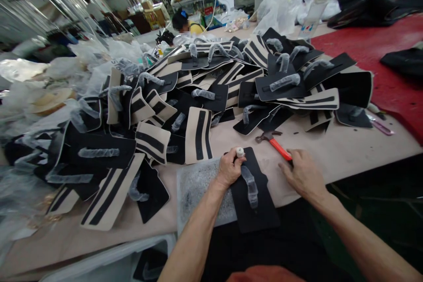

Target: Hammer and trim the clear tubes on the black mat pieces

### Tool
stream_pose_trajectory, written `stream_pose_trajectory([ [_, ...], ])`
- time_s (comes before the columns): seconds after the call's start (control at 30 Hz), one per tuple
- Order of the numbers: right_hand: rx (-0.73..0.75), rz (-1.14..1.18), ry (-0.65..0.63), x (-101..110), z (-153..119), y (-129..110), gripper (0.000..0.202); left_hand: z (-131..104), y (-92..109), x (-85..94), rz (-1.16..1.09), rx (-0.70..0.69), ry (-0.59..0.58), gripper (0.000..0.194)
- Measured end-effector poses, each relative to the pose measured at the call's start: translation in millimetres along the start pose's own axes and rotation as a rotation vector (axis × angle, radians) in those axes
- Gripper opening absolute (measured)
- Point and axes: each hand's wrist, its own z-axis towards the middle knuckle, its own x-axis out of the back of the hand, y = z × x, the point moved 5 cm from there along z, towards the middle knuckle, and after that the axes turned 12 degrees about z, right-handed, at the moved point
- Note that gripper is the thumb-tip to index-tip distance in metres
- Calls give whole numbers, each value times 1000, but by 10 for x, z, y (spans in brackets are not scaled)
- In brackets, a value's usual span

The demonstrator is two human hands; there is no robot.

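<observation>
My left hand is closed around a small tool with a round white top, whose lower part is hidden by the fingers. It is over the upper end of a black panel that carries a plastic-wrapped handle. The panel lies partly on a scuffed grey board. To the right, my right hand has its fingers around the end of the orange grip of a claw hammer. The hammer's head points away to the left, low over the table.
A large heap of black panels with wrapped handles and beige striped backs covers the far and left table. A pink-handled cutter lies at right by red sheeting. A plastic bin stands at the front left. Other people are farther back.
</observation>
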Motion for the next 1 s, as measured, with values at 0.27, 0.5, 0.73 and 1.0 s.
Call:
stream_pose_trajectory([
  [0.27,-692,757,-580,-200,-1,317,7,-12,-6,-17,-41,-13,4,15],
  [0.5,-473,801,-319,309,44,-315,37,-27,-16,-13,-24,-11,18,15],
  [0.73,280,85,-165,777,190,-808,36,-42,-43,-26,7,-7,10,11],
  [1.0,270,193,4,968,216,-953,40,-30,-58,-23,2,-8,15,16],
])
